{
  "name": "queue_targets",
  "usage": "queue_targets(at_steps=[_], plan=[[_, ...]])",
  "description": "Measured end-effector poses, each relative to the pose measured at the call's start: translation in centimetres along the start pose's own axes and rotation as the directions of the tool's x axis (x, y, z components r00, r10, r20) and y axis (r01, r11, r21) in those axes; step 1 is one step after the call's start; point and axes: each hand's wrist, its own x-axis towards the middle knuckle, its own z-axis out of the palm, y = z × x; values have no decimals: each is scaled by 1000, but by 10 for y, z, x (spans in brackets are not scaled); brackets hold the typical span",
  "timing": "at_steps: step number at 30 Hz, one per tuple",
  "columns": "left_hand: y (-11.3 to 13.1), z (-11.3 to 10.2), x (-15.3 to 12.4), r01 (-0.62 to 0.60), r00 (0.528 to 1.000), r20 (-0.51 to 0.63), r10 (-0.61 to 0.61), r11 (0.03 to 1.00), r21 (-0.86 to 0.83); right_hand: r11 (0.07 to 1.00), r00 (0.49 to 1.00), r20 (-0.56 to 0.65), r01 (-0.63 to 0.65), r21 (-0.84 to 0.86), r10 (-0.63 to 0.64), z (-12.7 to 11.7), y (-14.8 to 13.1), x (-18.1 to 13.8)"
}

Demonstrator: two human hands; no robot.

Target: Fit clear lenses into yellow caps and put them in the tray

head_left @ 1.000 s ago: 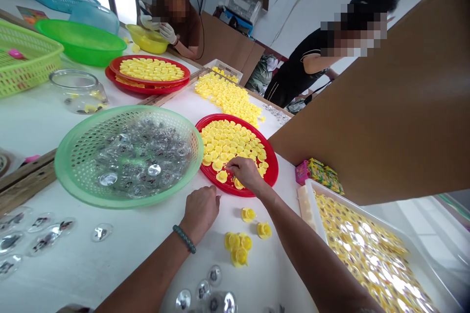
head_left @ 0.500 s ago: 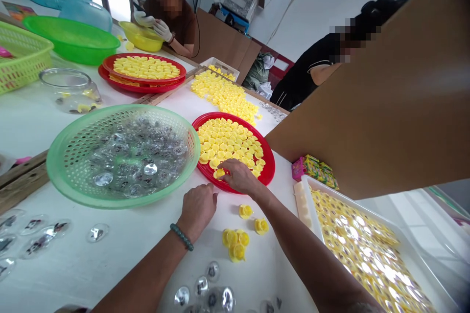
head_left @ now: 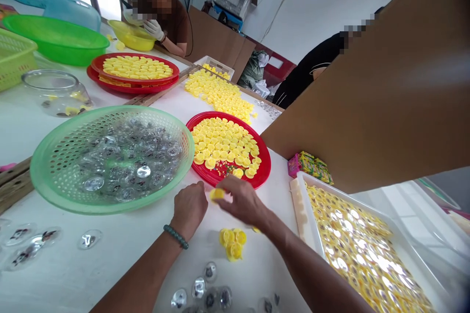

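My right hand [head_left: 242, 200] pinches a small yellow plastic cup-shaped piece [head_left: 217, 194] between thumb and fingers, just off the near rim of a red plate [head_left: 265, 166]. Many similar yellow pieces [head_left: 220, 138] lie on that plate, along with tiny loose bits. Beside it my left hand [head_left: 189, 209] is closed, its fingertips turned away and whatever is in them hidden. A bracelet [head_left: 176, 236] circles the left wrist. Below my hands, a small cluster of yellow pieces [head_left: 233, 243] sits on the white table. Clear domed capsules [head_left: 216, 297] lie closer to me.
Left stands a green strainer basket [head_left: 47, 166] of clear capsules. At right, a white tray [head_left: 306, 205] holds rows of filled yellow pieces under a large cardboard sheet [head_left: 367, 102]. Stacked red plates [head_left: 96, 85] and a glass bowl [head_left: 55, 89] are farther back. Two people work beyond.
My right hand has come off the red plate toward me and my left hand, carrying a yellow piece. The view has shifted slightly right; the left hand stays closed.
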Motion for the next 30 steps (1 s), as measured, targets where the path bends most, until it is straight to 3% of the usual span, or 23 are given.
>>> queue_targets(at_steps=[3,8,12,16,19,26,30], plan=[[-2,1,1,-2,1000,-6,2,1000,-9,998,990,139,19,-59,-11,20,-19,-25],[-3,1,2,0,1000,7,0,1000,-15,993,977,212,7,-116,18,34,-22,-39],[-2,1,0,-33,999,0,33,999,-5,1000,998,67,-19,-19,21,10,8,-29],[1,0,0,-34,999,16,34,999,16,957,958,-118,-272,-104,260,-10,50,-12],[2,-1,0,-39,999,25,39,999,13,933,943,-86,-332,-139,323,-12,67,-2],[3,-2,-1,-32,999,43,31,999,25,917,925,-58,-379,-128,374,-5,76,2],[4,-2,-2,-53,998,46,52,998,19,944,955,-53,-297,-143,293,-8,83,2]])
